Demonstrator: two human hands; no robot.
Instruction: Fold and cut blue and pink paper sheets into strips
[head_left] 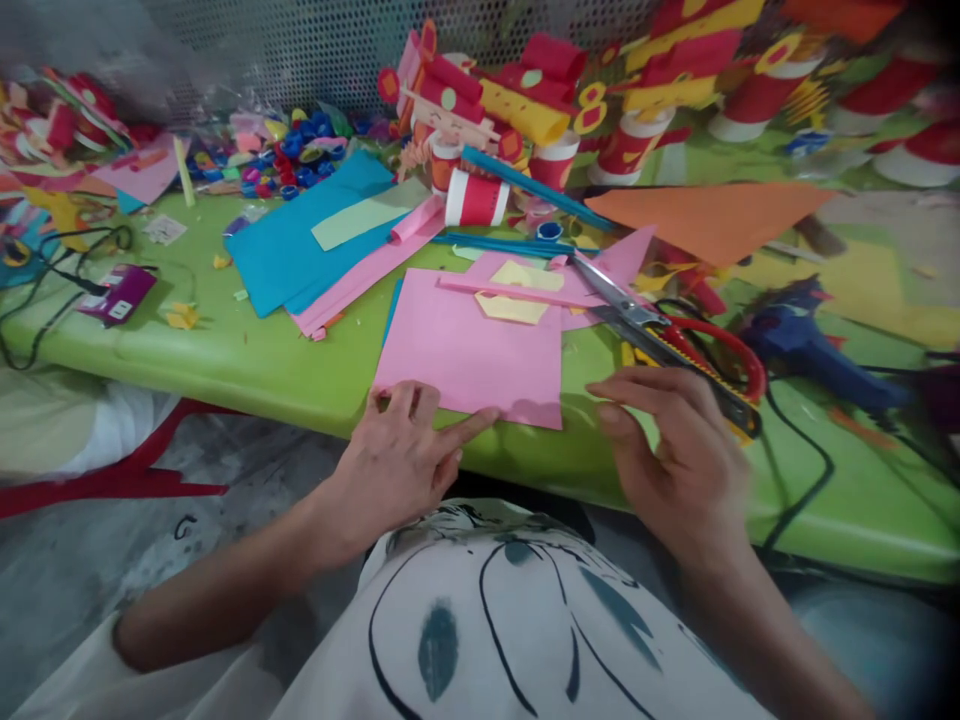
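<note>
A pink sheet of paper lies flat near the table's front edge. My left hand rests on its near edge, one finger stretched along that edge and the others bent, tips on the paper. To the right of the sheet, my right hand hovers over the table. Its thumb and index finger are slightly apart, and I see nothing between them. A narrow pink strip and a pale yellow paper piece lie on the sheet's far part. Beyond my right hand are red-handled scissors and a cutter knife.
A blue glue gun with its cable lies at the right. Blue paper and orange paper lie further back. Several paper-cup figures stand along the back, beside a heap of colourful caps. A purple box sits at the left.
</note>
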